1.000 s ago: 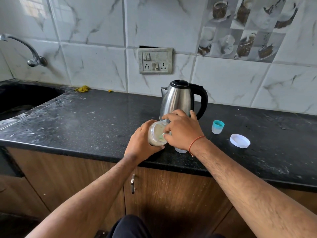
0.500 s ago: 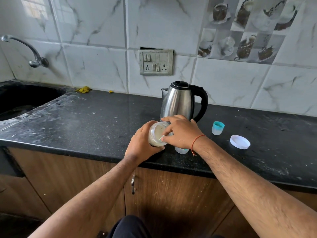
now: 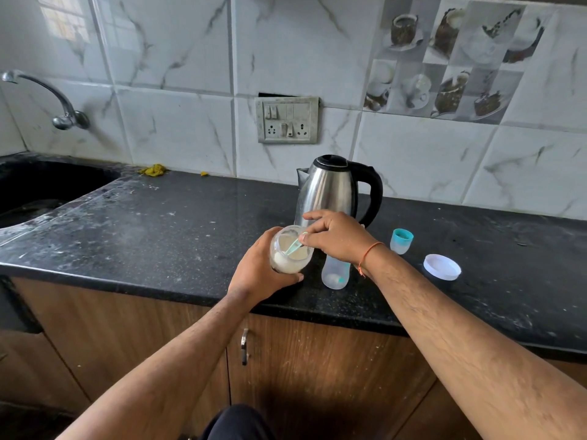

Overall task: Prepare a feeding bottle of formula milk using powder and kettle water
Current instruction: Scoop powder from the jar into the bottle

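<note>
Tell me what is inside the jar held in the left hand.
The jar holds pale powder and the bowl end of a teal scoop, pinched by the right hand. The left hand covers the jar's far side.

a black speckled stone counter (image 3: pixel 158 230) runs across the middle, dusted with pale smears and scratches. a dark sink (image 3: pixel 38 192) is set into it at 9 o'clock, with a curved metal tap (image 3: pixel 47 96) coming off the wall above. the wall is white marble-look tiles (image 3: pixel 178 52) with grey veins. at 1 o'clock a decorative tile panel (image 3: pixel 451 58) shows cups and desserts. a grey switch-and-socket plate (image 3: pixel 287 120) sits at 12 o'clock, a dark gap just above it. a window reflection (image 3: pixel 65 19) glints at 11 o'clock. yellow scraps (image 3: pixel 154 169) lie against the wall. wooden cabinet doors (image 3: pixel 317 376) with a metal handle (image 3: pixel 244 346) fill the space below the counter.
</note>
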